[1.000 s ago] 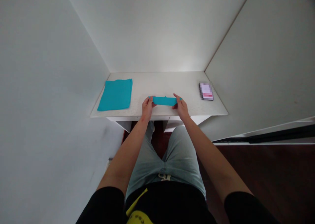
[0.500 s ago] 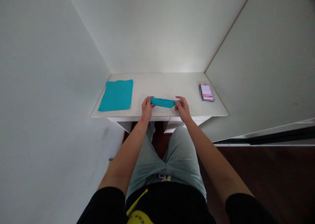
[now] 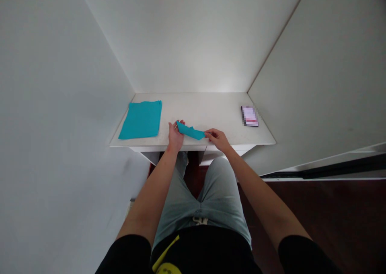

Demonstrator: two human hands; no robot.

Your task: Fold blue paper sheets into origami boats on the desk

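Between my hands, over the front of the white desk, is a folded turquoise paper boat (image 3: 189,132). It is long and narrow, with pointed ends and a small peak at the middle of its upper edge. My left hand (image 3: 175,134) is turned palm up and holds its left end, the fingertips partly behind the paper. The tip at the right, which sits lower, is pinched between thumb and fingers of my right hand (image 3: 216,138). To the left lies a flat stack of turquoise square sheets (image 3: 141,120), apart from both hands.
A phone (image 3: 250,116) with a blurred-out screen lies at the right side of the white desk (image 3: 208,109). Walls close in the desk at left and back, and a pale panel (image 3: 316,93) stands at the right. My legs are at the desk's front edge.
The folded paper has tilted, its right end dropping, and its small peak now shows. My left hand has turned palm up, and my right hand has moved slightly left and down.
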